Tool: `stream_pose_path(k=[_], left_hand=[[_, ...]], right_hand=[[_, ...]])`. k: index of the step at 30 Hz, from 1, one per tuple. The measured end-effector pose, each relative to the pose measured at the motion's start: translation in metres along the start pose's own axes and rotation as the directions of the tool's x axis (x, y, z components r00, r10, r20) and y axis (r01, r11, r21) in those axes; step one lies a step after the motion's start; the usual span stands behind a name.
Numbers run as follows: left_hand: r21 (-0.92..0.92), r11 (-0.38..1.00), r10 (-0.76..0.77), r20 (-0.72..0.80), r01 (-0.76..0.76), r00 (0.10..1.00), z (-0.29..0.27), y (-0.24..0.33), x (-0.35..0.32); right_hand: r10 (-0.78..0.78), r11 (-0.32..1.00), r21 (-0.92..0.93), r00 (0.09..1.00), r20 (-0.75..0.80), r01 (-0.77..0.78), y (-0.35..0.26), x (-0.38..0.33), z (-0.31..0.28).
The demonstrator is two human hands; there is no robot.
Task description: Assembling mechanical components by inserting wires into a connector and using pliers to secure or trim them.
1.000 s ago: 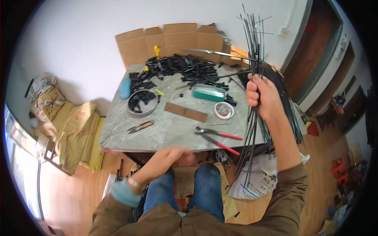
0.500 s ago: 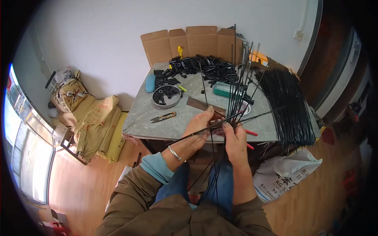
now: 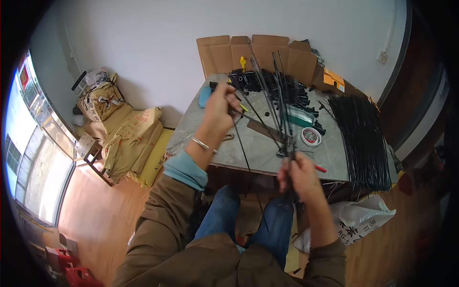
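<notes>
My right hand [image 3: 302, 176] is closed around a loose bunch of thin black rods [image 3: 283, 103] that fan upward over the table's front edge. My left hand [image 3: 221, 109] is raised over the left part of the table with its fingers curled. A single thin black rod [image 3: 245, 155] runs down from it past my knees. Both hands are slightly blurred. Between them on the table [image 3: 191, 126] lies a flat brown bar [image 3: 263, 129]. Beyond my left hand are piled black plastic fittings [image 3: 296, 95]. That hand and forearm cover most of the metal bowl and the thread snips.
A thick stack of black rods [image 3: 361, 143] overhangs the table's right side. Nearby stand a small white bowl [image 3: 311, 137] and a green box [image 3: 300, 117]. Cardboard [image 3: 270, 48] walls the back. A white sack [image 3: 366, 217] is at lower right; tan sacks [image 3: 134, 136] lie left.
My hands have drawn apart: the left went up and leftward, the right slightly down and rightward with the bunch. The view has shifted, so the table appears further right.
</notes>
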State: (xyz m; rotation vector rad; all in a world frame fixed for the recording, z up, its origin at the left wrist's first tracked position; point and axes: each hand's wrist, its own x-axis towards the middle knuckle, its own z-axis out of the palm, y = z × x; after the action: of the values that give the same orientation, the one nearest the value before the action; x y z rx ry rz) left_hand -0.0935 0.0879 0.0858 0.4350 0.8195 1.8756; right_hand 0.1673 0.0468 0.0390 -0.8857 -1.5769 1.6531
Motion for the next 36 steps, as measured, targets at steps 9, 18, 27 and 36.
stream_pose_path(k=[9, 18, 27, 36], left_hand=[[-0.085, 0.979, 0.177, -0.113, -0.187, 0.978, -0.049, 0.092, -0.004], [-0.168, 0.985, -0.012, 0.080, 0.026, 0.997, 0.009, 0.047, -0.018], [-0.129, 0.989, 0.079, 0.030, -0.075, 0.996, 0.032, 0.026, 0.002], [0.493, 0.579, 0.727, 0.049, -0.649, 0.685, 0.021, 0.018, 0.000]], right_hand=[[-0.591, 0.168, -0.978, 0.806, 0.002, 0.126, -0.047, 0.067, -0.081], [-0.276, 0.235, -0.970, 0.961, -0.012, 0.055, -0.128, 0.113, -0.061], [0.108, 0.951, -0.306, 0.974, 0.201, -0.043, -0.111, 0.068, 0.050], [0.019, 0.992, -0.124, 0.991, 0.135, -0.002, -0.089, 0.069, 0.045]])
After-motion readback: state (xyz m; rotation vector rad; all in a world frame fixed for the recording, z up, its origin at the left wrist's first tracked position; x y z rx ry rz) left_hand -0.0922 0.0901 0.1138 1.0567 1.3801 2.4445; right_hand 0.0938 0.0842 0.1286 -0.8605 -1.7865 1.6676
